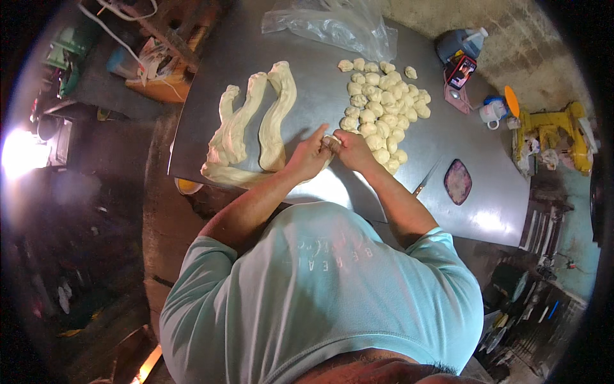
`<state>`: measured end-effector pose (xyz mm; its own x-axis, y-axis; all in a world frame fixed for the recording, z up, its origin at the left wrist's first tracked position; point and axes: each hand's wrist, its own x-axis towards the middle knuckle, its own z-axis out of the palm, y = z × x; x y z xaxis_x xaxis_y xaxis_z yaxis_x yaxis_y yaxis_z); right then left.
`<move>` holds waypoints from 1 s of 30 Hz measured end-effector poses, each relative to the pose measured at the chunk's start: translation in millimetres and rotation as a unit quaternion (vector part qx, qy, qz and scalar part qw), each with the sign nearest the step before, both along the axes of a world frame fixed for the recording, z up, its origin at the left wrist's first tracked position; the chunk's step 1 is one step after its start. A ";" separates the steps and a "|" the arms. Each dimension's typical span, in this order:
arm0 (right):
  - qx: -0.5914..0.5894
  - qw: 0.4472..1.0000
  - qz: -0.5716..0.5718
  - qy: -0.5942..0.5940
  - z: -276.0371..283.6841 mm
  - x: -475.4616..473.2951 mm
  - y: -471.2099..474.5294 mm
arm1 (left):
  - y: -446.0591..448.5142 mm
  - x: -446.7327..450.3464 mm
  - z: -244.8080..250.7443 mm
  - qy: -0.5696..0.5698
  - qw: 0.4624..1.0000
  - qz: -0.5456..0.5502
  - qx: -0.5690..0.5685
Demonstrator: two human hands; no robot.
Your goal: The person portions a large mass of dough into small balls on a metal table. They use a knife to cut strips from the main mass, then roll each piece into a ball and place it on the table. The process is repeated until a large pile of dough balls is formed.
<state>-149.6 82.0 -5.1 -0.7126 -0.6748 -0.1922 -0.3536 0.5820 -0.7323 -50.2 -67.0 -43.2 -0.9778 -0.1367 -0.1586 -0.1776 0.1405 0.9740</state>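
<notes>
My left hand (311, 156) and my right hand (352, 150) meet over the metal table (316, 105), both gripping a piece of pale dough (332, 139) between thumbs and fingers. A strip of dough appears to run down beneath my left hand; how it joins is partly hidden. To the left lie long, thick dough ropes (273, 120), one bending along the table's near edge (235, 175). Right beside my right hand spreads a close cluster of small dough balls (383, 110), with a few lumps along its far side.
A knife (426, 178) with a wooden handle and a dark diamond-shaped object (457, 182) lie at the right. Clear plastic sheeting (340, 29) covers the far edge. A jug (460, 44), a phone (461, 73), a white mug (491, 113) and yellow equipment (551, 137) stand along the right side.
</notes>
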 end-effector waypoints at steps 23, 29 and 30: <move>-0.518 0.836 -0.171 0.053 73.8 -121.9 -68.0 | -29.5 22.0 0.4 -0.036 0.982 -0.004 -0.186; -0.109 0.869 -0.089 0.475 -53.3 -157.3 -63.2 | -33.1 23.9 35.6 -0.051 0.967 0.002 -0.249; -0.141 0.841 -0.071 0.517 -49.9 -145.0 -60.0 | -37.0 26.0 39.7 -0.069 0.969 0.004 -0.238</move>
<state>-294.6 22.0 -55.0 -0.4788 -0.4833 0.7329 -0.8273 0.5278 -0.1924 -24.3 -104.0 -3.5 -0.9506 -0.2332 -0.2051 -0.3042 0.5670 0.7655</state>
